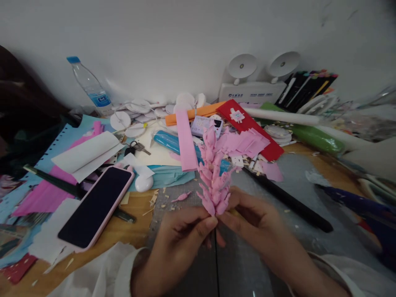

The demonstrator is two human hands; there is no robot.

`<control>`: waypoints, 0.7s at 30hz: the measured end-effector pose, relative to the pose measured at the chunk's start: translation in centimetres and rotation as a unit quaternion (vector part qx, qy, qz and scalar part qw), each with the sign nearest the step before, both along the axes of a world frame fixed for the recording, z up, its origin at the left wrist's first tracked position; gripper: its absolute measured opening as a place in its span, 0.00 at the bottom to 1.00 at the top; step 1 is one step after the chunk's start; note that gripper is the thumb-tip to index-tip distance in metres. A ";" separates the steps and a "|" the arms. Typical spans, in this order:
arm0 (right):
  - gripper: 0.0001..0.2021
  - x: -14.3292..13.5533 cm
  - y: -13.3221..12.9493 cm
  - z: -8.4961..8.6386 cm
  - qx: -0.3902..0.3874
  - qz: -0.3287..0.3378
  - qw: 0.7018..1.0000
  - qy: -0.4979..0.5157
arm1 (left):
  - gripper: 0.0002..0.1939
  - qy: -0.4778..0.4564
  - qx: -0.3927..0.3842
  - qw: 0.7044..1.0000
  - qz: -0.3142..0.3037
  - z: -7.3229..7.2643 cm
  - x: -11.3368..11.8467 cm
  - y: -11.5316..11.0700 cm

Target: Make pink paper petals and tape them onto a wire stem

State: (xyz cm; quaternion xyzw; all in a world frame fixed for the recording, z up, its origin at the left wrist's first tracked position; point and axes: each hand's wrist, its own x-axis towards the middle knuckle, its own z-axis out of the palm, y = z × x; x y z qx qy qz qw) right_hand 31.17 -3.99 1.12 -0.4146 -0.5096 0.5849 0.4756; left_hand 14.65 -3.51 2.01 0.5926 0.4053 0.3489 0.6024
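Note:
Upright in the middle is a pink paper flower spike [215, 177], made of several twisted buds in tiers. My left hand [182, 235] pinches its base between thumb and finger. From the other side, my right hand [256, 227] also has its fingers closed at the lowest buds; what lies behind those fingers is hidden. A thin dark stem [216, 264] runs straight down below both hands. Just left of the spike, a loose pink bud [182, 196] lies on the grey cutting mat [247, 268].
At left lies a phone [95, 208] in a pink case, near keys [139, 147] and folded white paper [88, 154]. Behind are pink crepe strips [186, 140] and a red packet [252, 130]. A black stick [287, 200] lies right. A water bottle [91, 86] stands by the wall.

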 end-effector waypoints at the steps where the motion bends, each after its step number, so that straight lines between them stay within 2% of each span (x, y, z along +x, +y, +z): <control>1: 0.04 0.0 0.0 0.0 0.003 -0.004 1.000 -0.006 | 0.16 0.010 0.003 1.000 -0.004 0.0 0.0 0.0; 6: 0.04 0.0 0.2 -0.4 0.026 -0.023 0.998 -0.044 | 0.18 0.029 0.002 1.000 -0.006 -0.2 0.1 0.3; 13: 0.06 0.3 0.5 -0.7 -0.015 -0.005 0.997 -0.081 | 0.19 0.053 0.037 0.998 -0.019 -0.3 0.1 0.8; 18: 0.08 0.6 1.0 -0.6 -0.042 -0.017 0.992 -0.117 | 0.19 0.042 0.054 0.997 -0.036 -0.7 0.3 1.7; 21: 0.11 0.9 1.2 -0.3 -0.055 -0.004 0.994 -0.096 | 0.19 0.033 0.060 0.997 -0.043 -0.6 0.5 2.0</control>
